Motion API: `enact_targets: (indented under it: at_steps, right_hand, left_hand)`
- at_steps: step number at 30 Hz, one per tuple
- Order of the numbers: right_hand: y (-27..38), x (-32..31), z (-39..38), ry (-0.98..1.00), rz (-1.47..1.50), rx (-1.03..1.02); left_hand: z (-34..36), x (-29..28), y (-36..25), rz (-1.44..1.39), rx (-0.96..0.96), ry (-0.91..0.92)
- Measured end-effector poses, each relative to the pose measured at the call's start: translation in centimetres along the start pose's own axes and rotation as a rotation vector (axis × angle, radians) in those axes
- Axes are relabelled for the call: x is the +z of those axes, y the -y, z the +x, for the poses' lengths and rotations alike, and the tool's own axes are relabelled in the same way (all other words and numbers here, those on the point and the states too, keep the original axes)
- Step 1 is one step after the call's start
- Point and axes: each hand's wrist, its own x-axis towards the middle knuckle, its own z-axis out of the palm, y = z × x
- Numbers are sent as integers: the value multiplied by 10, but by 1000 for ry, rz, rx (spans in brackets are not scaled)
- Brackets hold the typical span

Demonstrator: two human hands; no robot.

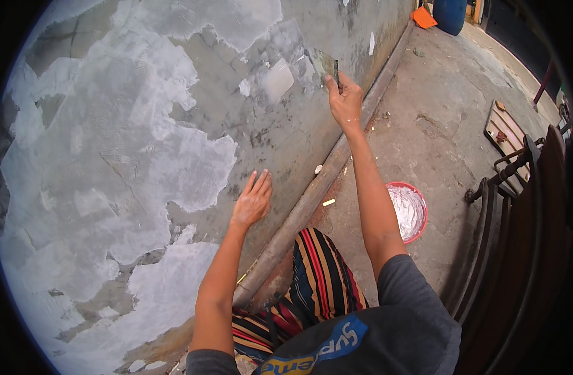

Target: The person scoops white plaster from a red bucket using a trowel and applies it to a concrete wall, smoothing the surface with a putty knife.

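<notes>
A grey wall (277, 134) fills the left side, with ragged patches of white filler (127, 137) spread across it. High up and to the right, my right hand (345, 105) grips a putty knife (324, 63). Its wide blade lies at the wall, beside a small whitish patch (278, 79). Lower down, my left hand (254, 199) is open, fingers stretched out over the bare grey surface. Whether that palm presses on the wall cannot be made out. To the right of my knees stands a red-rimmed tub (426, 220) holding white paste (407, 210).
A rounded ledge (317, 194) runs along the wall's foot. Dark wooden furniture (524, 237) stands close on my right, with a slatted panel (508, 140) behind it. A blue barrel (449, 15) and an orange object (424, 17) are at the far end of the concrete floor (417, 112).
</notes>
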Motion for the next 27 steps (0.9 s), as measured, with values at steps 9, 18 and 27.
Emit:
enact_targets:
  at_steps: [9,18,27]
  right_hand:
    - [11,36,-28,101,-161,-37]
    - [37,37,-82,304,38,-358]
    - [-64,4,61,-124,-228,-51]
  left_hand:
    - [1,-3,-3,6,-5,16]
    - [-2,1,-2,-10,-10,32]
    - [5,0,-4,30,2,-22]
